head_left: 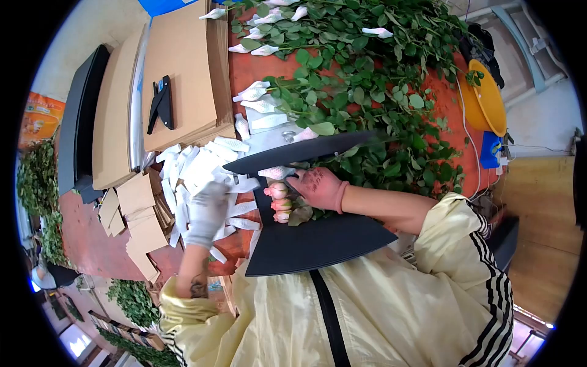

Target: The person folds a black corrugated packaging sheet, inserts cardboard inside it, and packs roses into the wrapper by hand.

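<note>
My left hand (206,211), in a white glove and smeared by motion, is over a pile of white mesh sleeves (199,164); its fingers cannot be made out. My right hand (319,188), in a pink glove with dark fingertips, is closed at the base of a rose in a white mesh sleeve (276,173). Just below that rose, several bare pink roses (280,203) lie in a column on black sheet material. A curved black flap (299,151) rises beyond the hand, and another black flap (318,244) spreads against the yellow jacket.
Leafy rose stems (367,79), some with sleeved heads, cover the right of the red table (92,235). Cardboard sheets (189,58) bear a black stapler (161,105) at the upper left. A yellow basin (483,98) is at the right, with cables beside it.
</note>
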A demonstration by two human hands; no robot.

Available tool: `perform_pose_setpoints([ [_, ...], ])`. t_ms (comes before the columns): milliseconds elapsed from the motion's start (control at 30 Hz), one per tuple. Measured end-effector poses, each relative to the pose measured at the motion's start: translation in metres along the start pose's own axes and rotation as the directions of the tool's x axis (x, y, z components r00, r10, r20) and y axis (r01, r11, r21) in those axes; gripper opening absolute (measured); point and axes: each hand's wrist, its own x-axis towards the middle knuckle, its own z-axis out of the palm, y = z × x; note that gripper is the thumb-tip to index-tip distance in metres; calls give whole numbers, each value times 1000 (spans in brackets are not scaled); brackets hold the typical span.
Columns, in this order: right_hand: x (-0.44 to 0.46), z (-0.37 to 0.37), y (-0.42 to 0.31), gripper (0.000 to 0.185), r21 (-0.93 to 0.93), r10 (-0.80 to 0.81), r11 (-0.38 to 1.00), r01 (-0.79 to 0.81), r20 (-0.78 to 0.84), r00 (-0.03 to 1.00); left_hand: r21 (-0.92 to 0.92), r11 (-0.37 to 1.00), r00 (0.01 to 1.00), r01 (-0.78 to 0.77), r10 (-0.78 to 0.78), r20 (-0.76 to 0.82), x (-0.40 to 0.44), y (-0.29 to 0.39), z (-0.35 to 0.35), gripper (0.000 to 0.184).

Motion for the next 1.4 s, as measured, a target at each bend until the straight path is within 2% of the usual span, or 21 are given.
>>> perform_pose_setpoints([
  [33, -1, 2, 0, 41, 5, 4, 1000, -4, -1, 1000, -32, 994, 995, 101, -100, 28, -3, 1, -20, 20],
  [100, 2, 2, 1, 21, -18, -123, 992, 122, -234, 964, 11, 996, 996, 89, -89, -15, -13, 7, -38, 23],
  [167, 3, -4, -1, 21, -14, -119, 993, 119, -217, 969, 23, 995, 995, 99, -98, -34, -20, 13, -47, 28],
  [233, 2, -13, -5, 22, -11, -112, 994, 112, -196, 974, -164, 985, 999, 45, -46, -2, -23, 19, -37, 25],
  [267, 1, -15, -6, 21, -29, -99, 995, 95, -177, 979, -338, 934, 993, 115, -107, 40, -24, 30, -31, 21],
  [333, -1, -17, -6, 25, -37, -71, 997, 67, -124, 990, -605, 774, 980, 188, -112, 162, -22, 38, -7, 21],
  [367, -1, -13, -3, 25, -41, -76, 997, 72, -122, 990, -672, 661, 937, 333, -154, 313, -19, 45, 0, 23],
  [433, 0, -3, 3, 36, 20, -68, 997, 71, -105, 992, -744, 296, 801, 599, -201, 564, -13, 43, 33, 24],
  [567, -2, -5, 3, 45, 21, -41, 999, 43, -92, 995, -756, 404, 855, 515, -188, 483, -7, 35, 58, 24],
  [633, -3, -4, 3, 46, 28, -15, 999, 16, -44, 999, -624, 595, 843, 507, -188, 504, -1, 51, 42, 24],
  [667, -5, -4, 3, 46, 29, -16, 999, 17, -45, 999, -623, 595, 842, 507, -190, 505, -1, 53, 43, 24],
  [733, -6, -3, 3, 48, 36, 14, 999, -13, -25, 1000, -646, 467, 795, 603, -286, 535, 0, 52, 45, 23],
  [767, -6, -3, 2, 48, 37, 13, 999, -12, -31, 999, -644, 471, 796, 602, -288, 533, -2, 50, 47, 23],
  [833, -8, -1, 2, 48, 33, 5, 999, -2, -83, 997, -754, 71, 745, 653, -239, 623, -8, 46, 51, 23],
  [933, -10, -3, 1, 47, 42, 21, 999, -19, -47, 999, -751, -9, 734, 661, -204, 648, -10, 45, 55, 25],
  [1067, -18, -34, -3, 39, 94, 42, 995, -26, -168, 985, -726, 77, 721, 684, -227, 655, -8, 52, 46, 25],
  [1133, -21, -65, -10, 28, 234, 248, 937, -258, 71, 966, -750, 99, 748, 654, -235, 621, -9, 56, 43, 26],
  [1167, -25, -68, -9, 28, 230, 253, 937, -263, 75, 965, -750, 96, 748, 654, -229, 623, -8, 57, 42, 26],
  [1233, -34, -70, -7, 20, 438, 274, 836, -330, 187, 943, -745, 97, 744, 660, -226, 629, -9, 56, 41, 28],
  [1333, -42, -67, -8, 18, 459, 211, 833, -308, 252, 945, -744, 128, 749, 656, -233, 620, -11, 53, 50, 25],
  [1400, -42, -69, -9, 18, 479, 232, 811, -337, 265, 936, -732, 157, 744, 663, -240, 623, -12, 57, 44, 26],
])
